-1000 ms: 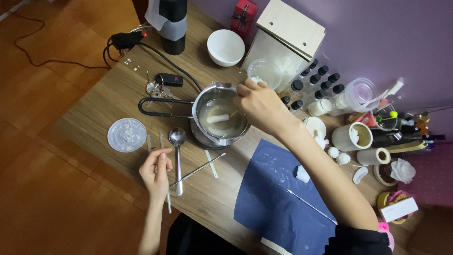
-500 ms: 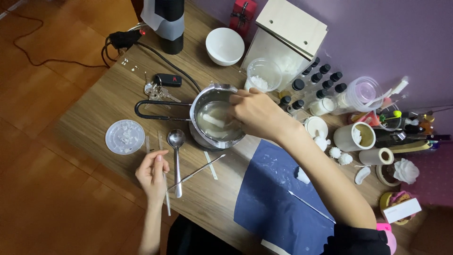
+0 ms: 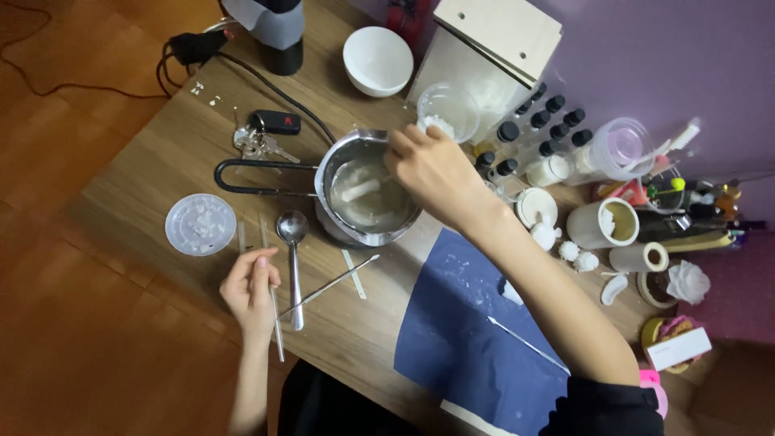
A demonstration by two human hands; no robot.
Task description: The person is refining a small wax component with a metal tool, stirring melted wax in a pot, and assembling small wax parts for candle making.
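Observation:
A steel saucepan (image 3: 335, 222) with a black loop handle sits mid-table and holds white lumps in cloudy liquid. My right hand (image 3: 432, 169) hovers over its right rim, fingers pinched; whether it holds a thin stick or a lump is hard to tell. My left hand (image 3: 250, 289) rests on the table at the near left, its fingers closed on a thin wooden stick (image 3: 275, 331). A metal spoon (image 3: 293, 258) lies just right of that hand, and a thin metal spatula (image 3: 331, 284) lies beside it.
A clear lid with white bits (image 3: 200, 224) lies left. Keys (image 3: 257, 145), a white bowl (image 3: 377, 58), a clear cup (image 3: 446, 109), dark-capped bottles (image 3: 533, 133), candles and moulds (image 3: 601, 222) crowd the back and right. A blue sheet (image 3: 468, 339) with a metal rod lies near.
My right hand has dropped from the pan's far rim to just over its right side. My left hand has shifted slightly along the stick. The camera has moved a little.

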